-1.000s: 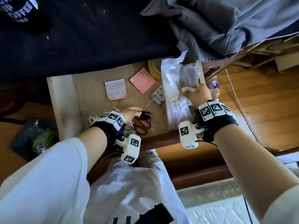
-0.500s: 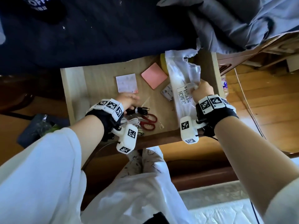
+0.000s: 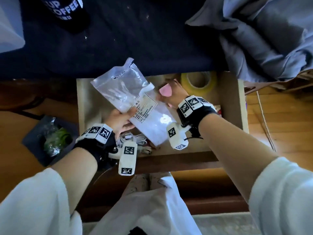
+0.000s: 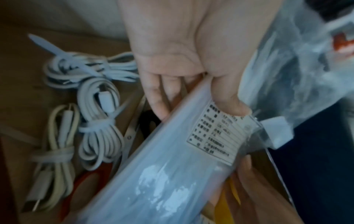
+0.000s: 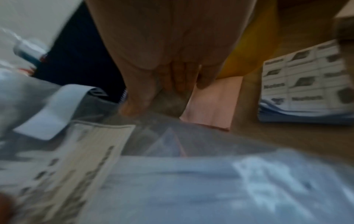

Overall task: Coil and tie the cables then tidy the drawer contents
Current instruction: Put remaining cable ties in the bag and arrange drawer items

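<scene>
My left hand pinches a clear plastic bag with a printed label, thumb on top and fingers beneath, and holds it tilted over the open wooden drawer. In the left wrist view the bag crosses below that hand. Three coiled, tied white cables lie in the drawer's near left corner, with red-handled scissors partly under the bag. My right hand reaches past the bag, its straight fingers resting on a pink sticky-note pad.
A yellow tape roll stands at the drawer's back right. A stack of printed sticker sheets lies right of the pad. A dark blue surface with a black cup and grey cloth lies beyond the drawer.
The plastic bag has gone from the right hand at the drawer's right side to the left hand, now lifted over the left half. The right hand let go and moved onto the pink pad.
</scene>
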Demonstrator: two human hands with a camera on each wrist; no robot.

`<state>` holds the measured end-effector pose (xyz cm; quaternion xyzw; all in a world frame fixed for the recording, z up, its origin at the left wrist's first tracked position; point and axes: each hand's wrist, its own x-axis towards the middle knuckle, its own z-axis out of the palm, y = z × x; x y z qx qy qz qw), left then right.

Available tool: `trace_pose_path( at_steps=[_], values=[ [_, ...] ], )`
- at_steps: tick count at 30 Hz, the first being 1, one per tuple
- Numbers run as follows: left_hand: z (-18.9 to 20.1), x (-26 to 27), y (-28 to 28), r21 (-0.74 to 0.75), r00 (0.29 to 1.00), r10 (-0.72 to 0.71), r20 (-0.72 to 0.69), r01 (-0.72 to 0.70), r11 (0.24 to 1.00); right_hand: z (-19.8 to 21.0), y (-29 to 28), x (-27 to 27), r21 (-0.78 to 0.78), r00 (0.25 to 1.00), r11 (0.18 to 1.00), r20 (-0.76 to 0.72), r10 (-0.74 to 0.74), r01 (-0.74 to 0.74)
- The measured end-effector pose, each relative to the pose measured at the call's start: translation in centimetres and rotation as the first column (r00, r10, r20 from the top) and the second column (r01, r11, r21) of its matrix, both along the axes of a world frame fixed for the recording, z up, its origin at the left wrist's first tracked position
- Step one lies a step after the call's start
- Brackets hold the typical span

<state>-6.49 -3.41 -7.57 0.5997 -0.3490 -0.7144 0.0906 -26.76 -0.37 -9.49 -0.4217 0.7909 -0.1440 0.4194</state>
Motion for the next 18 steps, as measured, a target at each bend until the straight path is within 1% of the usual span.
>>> trace_pose_path(
  at_steps=[2, 3, 5, 8, 9, 10, 11, 14, 15, 16, 17, 18],
  values=[
    [-0.6, 0.6, -0.1, 0.003, 1.0, 0.026, -0.009, -0.026, 1.0, -1.2, -1.7, -0.5, 0.045, 0.995, 0.997, -0.077, 0.067, -0.064],
    [-0.8, 0.9, -0.1, 0.006, 0.999, 0.041, -0.014, -0.041, 0.999, -1.6, -2.5, -0.7, 0.065, 0.992, 0.994, -0.09, 0.092, -0.086],
    [-1.1, 1.3, -0.1, 0.005, 0.998, 0.059, -0.017, -0.059, 0.998, -2.5, -3.3, -1.0, 0.136, 0.989, 0.987, -0.109, 0.095, -0.08],
    [-1.3, 1.7, -0.1, 0.022, 0.997, 0.077, -0.019, -0.077, 0.997, -3.5, -2.6, -0.4, 0.225, 0.943, 0.959, -0.244, 0.227, -0.173],
    [-1.2, 1.9, -0.1, 0.026, 0.996, 0.083, -0.014, -0.082, 0.996, -3.6, -1.8, 0.0, 0.233, 0.934, 0.953, -0.255, 0.252, -0.193],
    [-1.1, 2.1, -0.1, 0.027, 0.996, 0.088, -0.015, -0.088, 0.996, -3.3, -0.6, 0.6, 0.247, 0.932, 0.946, -0.243, 0.268, -0.207],
    [-1.0, 2.3, -0.1, 0.032, 0.996, 0.089, -0.014, -0.089, 0.996, -3.2, 0.6, 0.9, 0.254, 0.922, 0.931, -0.22, 0.32, -0.262],
    [-0.9, 3.1, 0.2, 0.07, 0.996, 0.092, 0.004, -0.092, 0.993, -1.8, 3.8, 1.5, 0.308, 0.863, 0.834, -0.068, 0.5, -0.459],
    [-0.9, 3.3, 0.3, 0.073, 0.996, 0.093, 0.008, -0.093, 0.993, -1.2, 4.0, 1.2, 0.3, 0.867, 0.833, -0.036, 0.496, -0.464],
    [-0.9, 3.4, 0.4, 0.067, 0.995, 0.097, 0.01, -0.097, 0.993, -0.6, 3.8, 0.7, 0.291, 0.887, 0.854, -0.036, 0.46, -0.431],
    [-0.9, 3.4, 0.4, 0.064, 0.995, 0.1, 0.01, -0.1, 0.993, -0.2, 3.3, 0.4, 0.259, 0.914, 0.893, -0.077, 0.398, -0.367],
    [-0.8, 3.5, 0.5, 0.061, 0.995, 0.102, 0.005, -0.102, 0.993, -0.1, 2.7, -0.2, 0.233, 0.944, 0.936, -0.136, 0.299, -0.263]
  ],
)
